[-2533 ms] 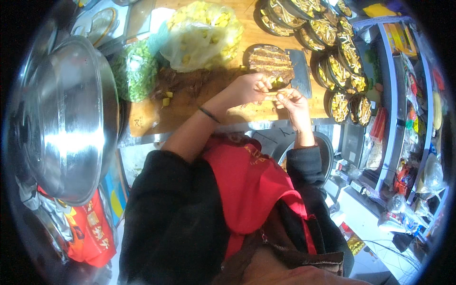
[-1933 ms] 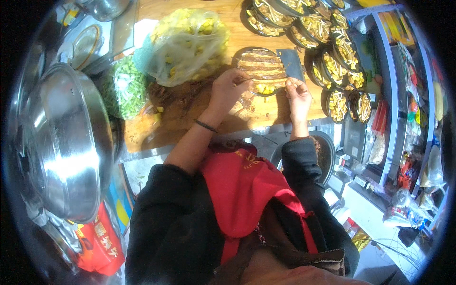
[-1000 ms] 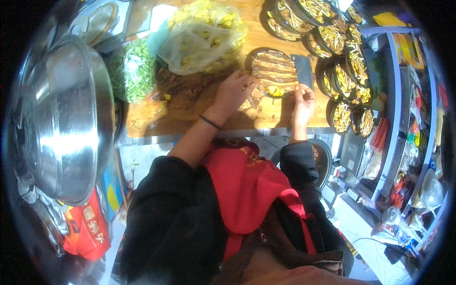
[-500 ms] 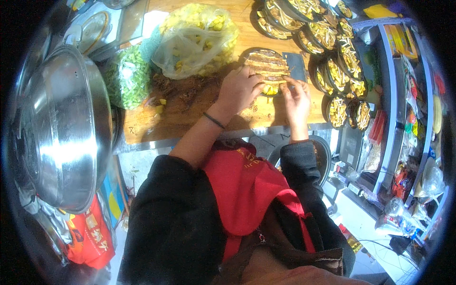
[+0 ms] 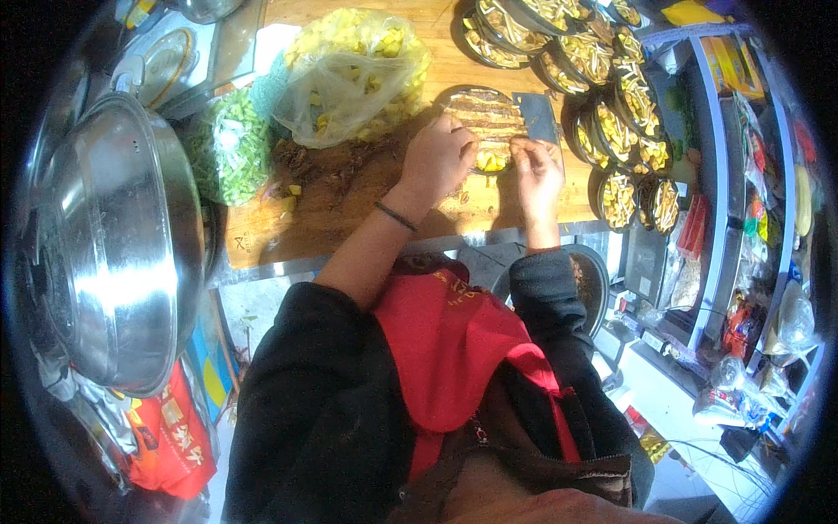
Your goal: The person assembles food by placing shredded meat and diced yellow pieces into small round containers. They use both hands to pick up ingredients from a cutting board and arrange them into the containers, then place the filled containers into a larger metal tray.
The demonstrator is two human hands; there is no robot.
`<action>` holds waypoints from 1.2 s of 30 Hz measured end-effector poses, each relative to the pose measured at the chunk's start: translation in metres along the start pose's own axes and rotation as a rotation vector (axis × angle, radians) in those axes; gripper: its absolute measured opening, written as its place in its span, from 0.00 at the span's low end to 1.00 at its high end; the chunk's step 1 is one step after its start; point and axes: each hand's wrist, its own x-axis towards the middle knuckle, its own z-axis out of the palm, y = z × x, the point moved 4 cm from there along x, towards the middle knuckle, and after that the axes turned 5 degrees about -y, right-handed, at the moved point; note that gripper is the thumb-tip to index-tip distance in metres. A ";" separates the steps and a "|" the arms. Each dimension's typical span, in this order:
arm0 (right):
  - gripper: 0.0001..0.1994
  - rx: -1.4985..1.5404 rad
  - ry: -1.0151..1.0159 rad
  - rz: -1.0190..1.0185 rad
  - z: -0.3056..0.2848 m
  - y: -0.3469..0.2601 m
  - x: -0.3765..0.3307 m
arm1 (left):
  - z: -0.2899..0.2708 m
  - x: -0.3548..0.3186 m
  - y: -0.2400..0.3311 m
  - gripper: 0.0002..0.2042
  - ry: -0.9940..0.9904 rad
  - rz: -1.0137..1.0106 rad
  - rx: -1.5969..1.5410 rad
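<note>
Between my hands, on the wooden board, stands a round dark bowl [image 5: 520, 112]. Brown-and-pale striped meat slices [image 5: 484, 109] lie across it side by side, and yellow chunks [image 5: 491, 162] show at its near edge. My left hand [image 5: 439, 159] is closed at the bowl's left rim, fingertips bent in a pinch at one end of the nearest slice. At the right rim my right hand [image 5: 539, 170] pinches near the slice's other end. The fingertips partly cover both ends.
Left of the bowl are a clear bag of yellow chunks [image 5: 349, 79], a bag of chopped greens [image 5: 231, 153] and dark meat scraps [image 5: 327, 170] on the board [image 5: 305, 231]. Several filled bowls [image 5: 620, 199] crowd the right. A large metal basin [image 5: 113, 244] stands far left.
My hands have shifted slightly within the same place, still at both sides of the bowl. The right fingers are more curled. The whole view has moved slightly.
</note>
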 end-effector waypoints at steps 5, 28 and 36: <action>0.06 0.050 -0.075 0.142 0.001 0.005 -0.003 | -0.002 -0.008 -0.004 0.04 0.116 0.071 -0.075; 0.08 0.347 -0.072 0.282 -0.035 -0.004 -0.032 | -0.065 -0.058 -0.053 0.07 0.201 -0.128 -0.066; 0.11 -0.119 -0.406 0.139 0.035 -0.041 -0.078 | -0.018 -0.071 -0.038 0.07 -0.038 0.168 0.150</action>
